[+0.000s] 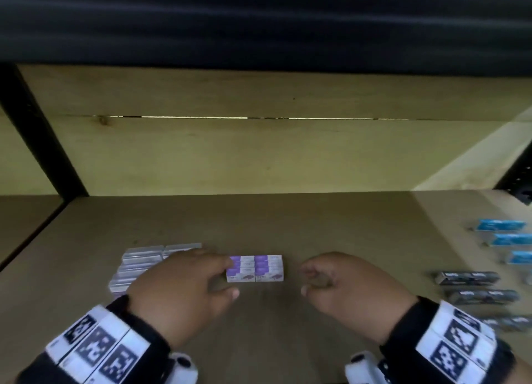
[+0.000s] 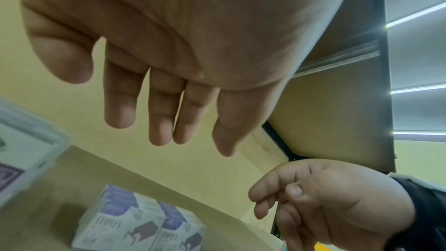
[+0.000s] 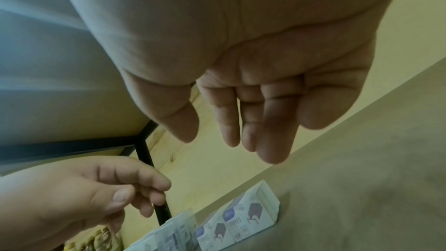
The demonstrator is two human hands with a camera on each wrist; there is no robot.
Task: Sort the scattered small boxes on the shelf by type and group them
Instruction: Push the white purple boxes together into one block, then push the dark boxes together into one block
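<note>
Purple-and-white staple boxes stand in a tight block at the middle of the wooden shelf. My left hand hovers at the block's left end, fingers relaxed and empty; the left wrist view shows the left hand with straight fingers above the staple boxes. My right hand hangs loosely curled just right of the block, holding nothing. In the right wrist view the right hand is empty over the staple boxes.
A group of clear grey boxes lies left of the block, partly under my left hand. Blue boxes and dark grey boxes lie in rows at the far right. Black frame posts flank the shelf.
</note>
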